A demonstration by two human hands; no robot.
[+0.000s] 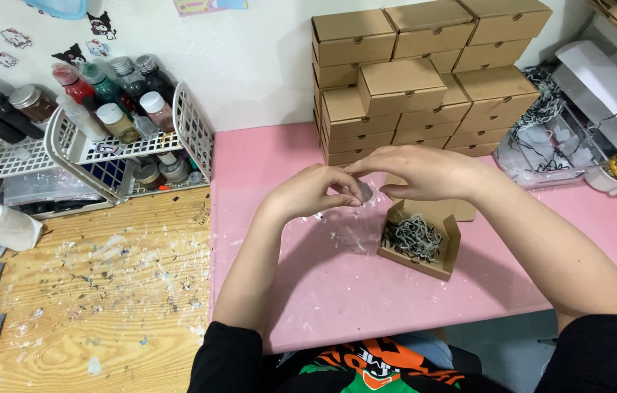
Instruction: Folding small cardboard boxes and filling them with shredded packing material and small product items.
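- Both hands meet above the pink worktop (308, 291), fingertips drawn together around a small grey, rounded piece (366, 191) held in the air between them.
- The left hand (310, 193) pinches the piece from its near side, thumb and fingers pressed on it; the wrist is raised, so nothing rests on the mat.
- The right hand (425, 172) arches over from the far side, its grip closed down toward the same piece, though the fingertips are partly hidden and how firmly they hold it cannot be told.
- Just beside and below the hands, an open box (420, 240) lies on the worktop with its lid folded back, filled with dark and pale shredded paper (413, 237), seemingly as padding.
- Behind it, closed boxes (425, 80) are stacked against the wall, out of the working space yet near.
- A clear tub (552, 142) at the right holds more shredded paper.
- To the left, a white rack (126, 142) keeps bottles (116, 94) upright over a paint-flecked wooden top (97, 291).
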